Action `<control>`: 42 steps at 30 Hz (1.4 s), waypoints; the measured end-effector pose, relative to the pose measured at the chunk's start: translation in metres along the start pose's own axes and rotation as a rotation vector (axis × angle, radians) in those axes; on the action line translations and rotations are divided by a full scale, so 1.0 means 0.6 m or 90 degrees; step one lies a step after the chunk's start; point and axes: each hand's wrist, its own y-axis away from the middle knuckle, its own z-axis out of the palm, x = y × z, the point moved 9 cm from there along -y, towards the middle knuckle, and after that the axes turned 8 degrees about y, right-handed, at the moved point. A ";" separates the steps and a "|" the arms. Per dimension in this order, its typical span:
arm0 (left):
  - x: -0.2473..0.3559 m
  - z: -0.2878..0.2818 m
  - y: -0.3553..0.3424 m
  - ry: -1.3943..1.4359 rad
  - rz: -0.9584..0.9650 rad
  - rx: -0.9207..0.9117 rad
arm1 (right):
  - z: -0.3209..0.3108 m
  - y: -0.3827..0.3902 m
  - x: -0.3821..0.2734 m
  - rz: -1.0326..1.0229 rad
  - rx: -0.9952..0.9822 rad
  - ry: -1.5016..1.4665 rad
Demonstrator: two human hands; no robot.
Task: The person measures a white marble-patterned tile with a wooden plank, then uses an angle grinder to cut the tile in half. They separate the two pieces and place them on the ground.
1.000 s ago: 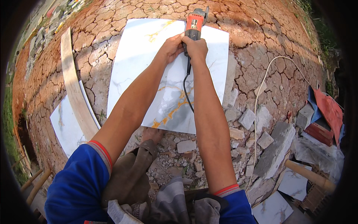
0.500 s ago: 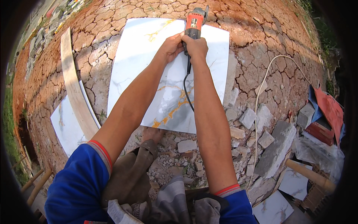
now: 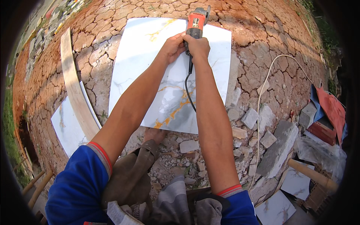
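An orange-red and black angle grinder (image 3: 195, 23) points away from me at the far edge of a large white tile (image 3: 135, 71) with grey and gold veins. My right hand (image 3: 197, 47) is closed round the grinder's black rear body. On its left side, my left hand (image 3: 173, 47) has its fingers curled against the same body, its thumb meeting my right hand; part of its grip is hidden. From the grinder's rear a black cord (image 3: 186, 86) runs down over the tile and passes beneath my right forearm. The disc end lies at the tile's far edge.
A wooden board (image 3: 73, 80) lies across another marbled tile (image 3: 67, 122) at left. Broken stones (image 3: 250, 118) and a pale cable (image 3: 262, 84) lie to the right. Tile pieces (image 3: 275, 210), a wooden handle (image 3: 313, 175) and clear plastic (image 3: 324, 157) sit at lower right. Cracked earth surrounds the tile.
Almost nothing differs. Both hands stay on the grinder, and the whole view has shifted very slightly.
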 end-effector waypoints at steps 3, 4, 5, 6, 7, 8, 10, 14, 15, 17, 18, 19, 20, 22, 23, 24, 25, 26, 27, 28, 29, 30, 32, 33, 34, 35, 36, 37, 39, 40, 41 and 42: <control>0.004 -0.009 0.010 -0.028 0.019 0.039 | 0.000 0.003 0.001 -0.004 0.017 0.007; 0.005 -0.018 0.021 -0.061 0.024 0.075 | 0.000 0.004 0.002 -0.007 0.021 0.006; 0.009 -0.025 0.034 -0.097 0.040 0.103 | 0.001 0.004 0.003 -0.004 0.017 0.004; 0.018 -0.033 0.052 -0.155 0.075 0.133 | 0.002 0.005 0.005 -0.001 0.014 0.002; 0.029 -0.041 0.075 -0.215 0.121 0.155 | 0.003 0.005 0.005 -0.001 0.012 0.000; 0.039 -0.049 0.097 -0.276 0.161 0.174 | 0.004 0.006 0.005 0.000 0.010 -0.002; 0.047 -0.056 0.131 -0.373 0.198 0.149 | 0.002 0.009 0.007 0.001 0.014 -0.006; 0.046 -0.071 0.150 -0.392 0.222 0.105 | 0.001 0.019 0.015 0.005 0.021 -0.006; 0.044 -0.077 0.149 -0.401 0.215 0.112 | 0.000 0.021 0.017 0.007 0.027 -0.008; 0.042 -0.079 0.144 -0.414 0.214 0.108 | -0.004 0.024 0.017 0.000 0.047 0.001; 0.043 -0.080 0.142 -0.415 0.221 0.114 | -0.006 0.025 0.019 0.003 0.057 0.004; 0.043 -0.079 0.141 -0.416 0.224 0.115 | -0.007 0.025 0.017 -0.005 0.060 0.006; 0.041 -0.082 0.141 -0.419 0.213 0.127 | -0.006 0.025 0.017 -0.007 0.058 0.010; 0.043 -0.077 0.142 -0.414 0.228 0.112 | -0.006 0.026 0.018 -0.009 0.056 0.012; 0.042 -0.079 0.142 -0.413 0.220 0.118 | -0.006 0.026 0.018 -0.010 0.057 0.012; 0.043 -0.077 0.143 -0.414 0.229 0.112 | -0.006 0.027 0.019 -0.005 0.059 0.014; 0.043 -0.078 0.143 -0.417 0.230 0.114 | -0.005 0.028 0.019 -0.011 0.059 0.010; 0.043 -0.079 0.143 -0.420 0.230 0.120 | -0.005 0.030 0.019 -0.010 0.060 0.007; 0.044 -0.080 0.144 -0.415 0.240 0.121 | -0.005 0.032 0.022 -0.003 0.061 0.006; 0.046 -0.081 0.144 -0.410 0.250 0.127 | -0.006 0.034 0.020 -0.010 0.063 0.011; 0.047 -0.081 0.144 -0.408 0.260 0.128 | -0.007 0.037 0.021 -0.012 0.064 0.017; 0.047 -0.082 0.143 -0.401 0.259 0.131 | -0.008 0.039 0.021 -0.012 0.067 0.022; 0.045 -0.083 0.142 -0.394 0.248 0.138 | -0.005 0.045 0.022 -0.012 0.043 0.014; 0.046 -0.079 0.142 -0.390 0.258 0.125 | -0.004 0.048 0.023 -0.011 0.031 0.010; 0.047 -0.078 0.143 -0.389 0.260 0.124 | -0.005 0.051 0.023 -0.010 0.030 0.010; 0.046 -0.081 0.143 -0.393 0.250 0.139 | -0.006 0.054 0.023 -0.009 0.029 0.010; 0.048 -0.077 0.145 -0.386 0.259 0.126 | -0.007 0.058 0.023 -0.007 0.027 0.011; 0.048 -0.078 0.146 -0.384 0.256 0.128 | -0.008 0.061 0.024 -0.006 0.029 0.022; 0.047 -0.079 0.147 -0.398 0.243 0.130 | -0.011 0.067 0.026 -0.003 0.032 0.042; 0.046 -0.080 0.146 -0.414 0.232 0.128 | -0.011 0.069 0.028 0.001 0.027 0.035; 0.045 -0.079 0.145 -0.430 0.228 0.121 | -0.010 0.072 0.030 0.004 0.022 0.027; 0.045 -0.081 0.143 -0.428 0.224 0.126 | -0.008 0.074 0.031 0.007 0.017 0.016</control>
